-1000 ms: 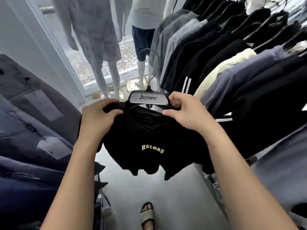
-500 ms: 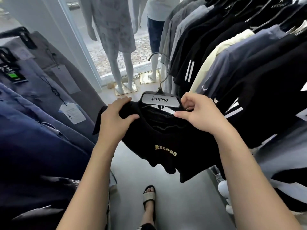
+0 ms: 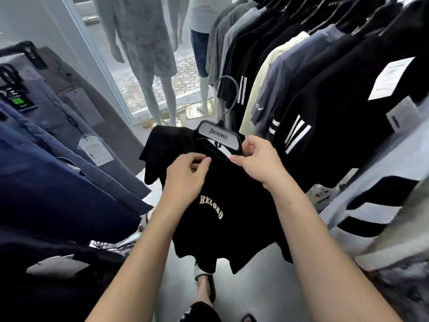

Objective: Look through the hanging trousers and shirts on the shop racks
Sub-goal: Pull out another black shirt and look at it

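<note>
**One shirt off the rack, many left**

The black shirt [image 3: 222, 201] on its hanger [image 3: 219, 135] is at centre. The left hand [image 3: 185, 180] and right hand [image 3: 257, 161] both pinch its collar. Shirts [image 3: 313, 89] at 2 o'clock and trousers [image 3: 58, 170] at 9 o'clock appear unchecked. Open floor [image 3: 260, 289] lies only at 6 o'clock.

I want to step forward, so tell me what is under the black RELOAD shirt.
Below the black RELOAD shirt are pale floor and a foot in a sandal, partly covered by the hem. Whatever else lies beneath is hidden.
</note>
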`<action>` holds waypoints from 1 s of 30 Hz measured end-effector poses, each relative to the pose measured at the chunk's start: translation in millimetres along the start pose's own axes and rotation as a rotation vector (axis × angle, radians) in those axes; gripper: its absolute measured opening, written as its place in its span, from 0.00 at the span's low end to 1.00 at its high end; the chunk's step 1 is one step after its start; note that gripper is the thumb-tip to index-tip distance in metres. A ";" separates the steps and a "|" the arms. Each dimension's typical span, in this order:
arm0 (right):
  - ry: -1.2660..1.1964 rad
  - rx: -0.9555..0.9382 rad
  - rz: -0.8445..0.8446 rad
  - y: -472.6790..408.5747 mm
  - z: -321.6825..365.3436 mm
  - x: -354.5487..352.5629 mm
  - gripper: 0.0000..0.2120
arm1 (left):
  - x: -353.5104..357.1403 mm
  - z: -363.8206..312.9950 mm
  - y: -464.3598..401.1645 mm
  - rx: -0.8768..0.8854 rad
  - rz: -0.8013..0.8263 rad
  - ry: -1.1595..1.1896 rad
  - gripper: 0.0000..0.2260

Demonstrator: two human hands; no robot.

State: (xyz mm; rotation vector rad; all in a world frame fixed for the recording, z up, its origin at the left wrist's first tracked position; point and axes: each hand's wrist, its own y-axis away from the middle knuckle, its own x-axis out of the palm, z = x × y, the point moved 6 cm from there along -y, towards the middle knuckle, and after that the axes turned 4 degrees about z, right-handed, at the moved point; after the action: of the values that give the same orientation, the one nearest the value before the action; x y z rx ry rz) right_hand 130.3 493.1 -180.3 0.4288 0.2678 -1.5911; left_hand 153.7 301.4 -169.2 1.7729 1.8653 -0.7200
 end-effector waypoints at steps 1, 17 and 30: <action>-0.002 0.008 -0.014 5.7 2.0 7.5 0.12 | 12.2 -4.2 4.9 -0.037 0.087 0.039 0.12; -0.667 0.078 0.584 51.5 -4.3 89.6 0.16 | -10.9 31.8 28.9 -0.163 0.201 0.261 0.11; -0.211 -0.023 0.078 49.4 18.7 -27.7 0.14 | -31.7 -26.6 29.6 0.106 0.483 -0.157 0.13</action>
State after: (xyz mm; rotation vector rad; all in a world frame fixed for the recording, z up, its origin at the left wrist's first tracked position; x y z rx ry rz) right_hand 178.1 506.8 -147.3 0.2484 0.1070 -1.5408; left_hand 185.7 295.8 -130.0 2.0581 1.2449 -0.7500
